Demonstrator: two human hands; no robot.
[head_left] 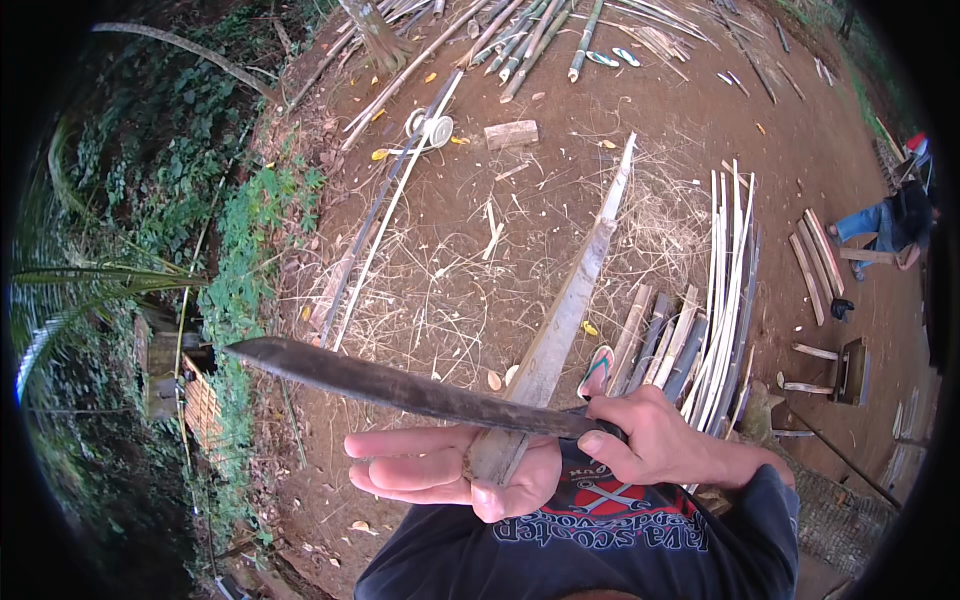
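Note:
My right hand [645, 435] is closed around the handle of a machete [400, 388], whose long dark blade points left across the view. The blade passes over the near part of a long split piece of bamboo [555, 350]; I cannot tell if they touch. My left hand [450, 470] lies palm up under the near end of that piece. Its thumb rests at the end of the bamboo, while the fingers stretch out to the left. The bamboo runs away from me, narrowing toward its far tip above the ground. The machete's handle is mostly hidden by my right hand.
Pale thin strips [730, 260] and short split pieces [650, 340] lie to the right, by a sandal [597, 372]. Shavings and a wood block [511, 134] lie on the dirt ahead, with bamboo poles [545, 50] beyond. Another person [885, 225] bends at the far right.

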